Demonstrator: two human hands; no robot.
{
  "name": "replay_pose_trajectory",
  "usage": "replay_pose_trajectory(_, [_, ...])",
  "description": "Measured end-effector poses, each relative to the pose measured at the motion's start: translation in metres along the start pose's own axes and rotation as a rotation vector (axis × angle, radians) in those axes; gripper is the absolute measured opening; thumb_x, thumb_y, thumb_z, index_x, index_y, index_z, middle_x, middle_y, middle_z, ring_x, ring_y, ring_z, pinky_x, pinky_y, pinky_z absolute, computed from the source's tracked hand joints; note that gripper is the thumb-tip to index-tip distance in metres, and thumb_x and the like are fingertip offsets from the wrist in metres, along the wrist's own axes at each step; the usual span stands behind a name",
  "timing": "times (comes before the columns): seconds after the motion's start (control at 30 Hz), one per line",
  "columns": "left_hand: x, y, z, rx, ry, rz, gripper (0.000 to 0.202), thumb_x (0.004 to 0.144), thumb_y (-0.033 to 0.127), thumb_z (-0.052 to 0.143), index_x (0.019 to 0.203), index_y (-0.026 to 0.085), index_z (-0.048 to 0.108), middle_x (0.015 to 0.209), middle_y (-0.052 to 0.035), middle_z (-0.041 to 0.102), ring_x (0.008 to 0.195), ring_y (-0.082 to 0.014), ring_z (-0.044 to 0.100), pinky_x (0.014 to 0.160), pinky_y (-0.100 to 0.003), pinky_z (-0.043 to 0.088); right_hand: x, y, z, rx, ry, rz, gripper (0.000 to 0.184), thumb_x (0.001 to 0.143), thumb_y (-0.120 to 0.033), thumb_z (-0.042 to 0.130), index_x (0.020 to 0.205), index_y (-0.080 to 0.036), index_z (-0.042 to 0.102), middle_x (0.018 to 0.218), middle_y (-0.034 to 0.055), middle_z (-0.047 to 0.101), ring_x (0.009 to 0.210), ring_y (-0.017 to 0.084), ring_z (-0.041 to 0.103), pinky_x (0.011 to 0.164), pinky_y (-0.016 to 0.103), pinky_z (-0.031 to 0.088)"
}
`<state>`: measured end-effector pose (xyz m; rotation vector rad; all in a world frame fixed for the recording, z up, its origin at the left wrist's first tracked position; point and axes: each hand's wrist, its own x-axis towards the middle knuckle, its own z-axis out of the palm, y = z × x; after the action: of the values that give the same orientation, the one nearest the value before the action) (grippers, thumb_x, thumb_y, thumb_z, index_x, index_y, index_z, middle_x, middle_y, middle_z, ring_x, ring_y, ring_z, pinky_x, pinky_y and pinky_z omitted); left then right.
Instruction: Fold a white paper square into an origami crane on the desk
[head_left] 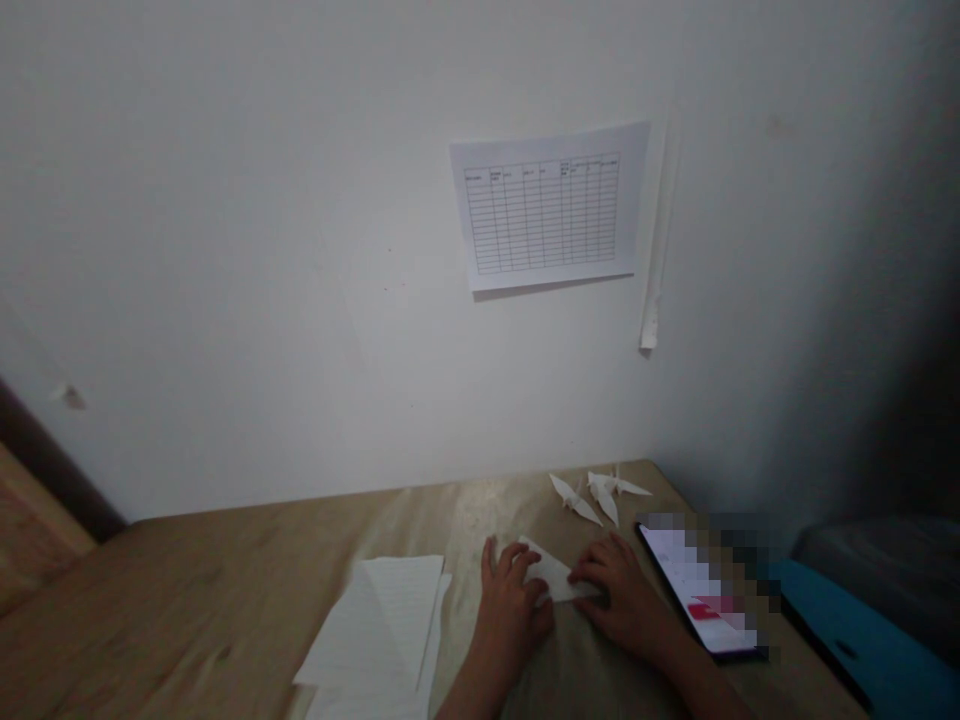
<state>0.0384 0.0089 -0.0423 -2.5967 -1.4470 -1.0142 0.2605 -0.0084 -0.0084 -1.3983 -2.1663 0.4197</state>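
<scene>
Pressing down on a small folded piece of white paper (559,578), we keep both hands on the wooden table (187,600), a little right of its middle. Our left hand (510,600) lies flat and spread, nothing clasped in it, its fingertips resting on the left corner of the fold. Our right hand (622,595) sits at the other end with bent fingers, the tips touching the paper's right edge; we cannot tell whether they pinch it or only press on it. The folded paper lies flat between the two hands, a pale wedge pointing away from us.

Just left of our left wrist lie loose lined sheets (390,620), overlapping one another. Beyond the hands, near the wall, stand a few white paper cranes (592,495), close together. A phone (701,595) with a lit screen lies just beside our right hand, and a blue object (855,630) is at the table's right end. On the wall hang a printed grid sheet (551,205) and a narrow paper strip (656,250)
</scene>
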Motion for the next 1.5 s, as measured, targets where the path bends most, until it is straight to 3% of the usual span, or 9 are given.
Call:
replay_pose_trajectory(0.33, [0.002, 0.001, -0.005, 0.058, -0.021, -0.046, 0.011, 0.085, 0.021, 0.069, 0.082, 0.028, 0.076, 0.113, -0.0015, 0.075, 0.126, -0.0301, 0.056, 0.118, -0.074, 0.019, 0.004, 0.006, 0.001, -0.020, 0.057, -0.104, 0.017, 0.087, -0.018, 0.059, 0.087, -0.028, 0.073, 0.096, -0.0001, 0.070, 0.099, 0.020, 0.064, 0.124, 0.059, 0.014])
replay_pose_trajectory(0.5, [0.004, 0.005, -0.018, 0.027, -0.064, -0.071, 0.010, 0.077, 0.028, 0.079, 0.087, 0.030, 0.077, 0.123, -0.0029, 0.071, 0.130, -0.0352, 0.052, 0.114, -0.080, 0.014, 0.005, 0.008, 0.001, -0.025, 0.112, -0.147, 0.016, 0.091, -0.021, 0.058, 0.088, -0.028, 0.072, 0.092, -0.0005, 0.069, 0.100, 0.020, 0.064, 0.121, 0.056, 0.024])
replay_pose_trajectory(0.67, [0.008, 0.011, -0.023, 0.022, 0.018, -0.144, 0.010, 0.082, 0.021, 0.076, 0.076, 0.030, 0.077, 0.121, -0.0011, 0.070, 0.125, -0.0293, 0.055, 0.116, -0.077, 0.010, 0.004, 0.016, 0.008, 0.111, 0.189, -0.107, 0.012, 0.089, -0.029, 0.063, 0.097, -0.028, 0.072, 0.100, 0.0015, 0.070, 0.109, 0.024, 0.062, 0.121, 0.054, 0.028])
replay_pose_trajectory(0.77, [0.007, 0.011, -0.024, -0.003, 0.091, -0.155, 0.013, 0.083, 0.019, 0.075, 0.083, 0.032, 0.078, 0.120, -0.0024, 0.068, 0.121, -0.0274, 0.056, 0.116, -0.077, 0.012, 0.003, 0.019, 0.015, 0.260, 0.212, 0.022, 0.044, 0.079, -0.030, 0.071, 0.123, -0.027, 0.065, 0.125, 0.0063, 0.065, 0.125, 0.028, 0.055, 0.115, 0.050, 0.039])
replay_pose_trajectory(0.83, [0.007, 0.008, -0.025, -0.045, 0.126, -0.164, 0.014, 0.085, 0.022, 0.073, 0.089, 0.034, 0.079, 0.119, -0.0038, 0.068, 0.117, -0.0270, 0.057, 0.114, -0.075, 0.021, 0.003, 0.018, 0.018, 0.306, 0.163, 0.039, 0.056, 0.072, -0.026, 0.074, 0.127, -0.027, 0.064, 0.135, 0.0075, 0.059, 0.131, 0.029, 0.050, 0.114, 0.048, 0.040])
replay_pose_trajectory(1.0, [0.009, 0.000, -0.024, -0.132, 0.239, -0.210, 0.011, 0.088, 0.035, 0.070, 0.089, 0.030, 0.080, 0.117, -0.0072, 0.067, 0.111, -0.0276, 0.060, 0.100, -0.056, 0.048, 0.008, 0.014, 0.016, 0.338, 0.089, -0.008, 0.020, 0.084, -0.029, 0.065, 0.101, -0.026, 0.073, 0.129, 0.0077, 0.062, 0.131, 0.027, 0.050, 0.116, 0.047, 0.037])
replay_pose_trajectory(1.23, [0.010, 0.002, -0.025, -0.024, 0.248, -0.313, 0.009, 0.084, 0.026, 0.071, 0.081, 0.027, 0.079, 0.118, -0.0065, 0.068, 0.114, -0.0283, 0.058, 0.106, -0.058, 0.040, 0.007, 0.019, 0.017, 0.338, 0.207, 0.075, 0.027, 0.094, -0.047, 0.053, 0.095, -0.025, 0.069, 0.103, 0.0061, 0.071, 0.111, 0.027, 0.061, 0.116, 0.052, 0.036])
replay_pose_trajectory(1.33, [0.010, 0.003, -0.024, -0.001, 0.202, -0.310, 0.008, 0.083, 0.025, 0.070, 0.081, 0.027, 0.078, 0.119, -0.0059, 0.069, 0.114, -0.0283, 0.058, 0.106, -0.058, 0.039, 0.006, 0.019, 0.017, 0.307, 0.281, 0.087, 0.030, 0.094, -0.048, 0.054, 0.101, -0.024, 0.070, 0.101, 0.0069, 0.072, 0.112, 0.028, 0.061, 0.119, 0.054, 0.031])
replay_pose_trajectory(1.5, [0.010, 0.007, -0.025, 0.033, 0.132, -0.361, 0.009, 0.082, 0.023, 0.069, 0.080, 0.024, 0.077, 0.124, -0.0067, 0.067, 0.119, -0.0300, 0.056, 0.109, -0.059, 0.035, 0.006, 0.018, 0.015, 0.248, 0.296, 0.079, 0.029, 0.094, -0.045, 0.055, 0.106, -0.025, 0.071, 0.102, 0.0067, 0.073, 0.110, 0.028, 0.064, 0.114, 0.053, 0.038])
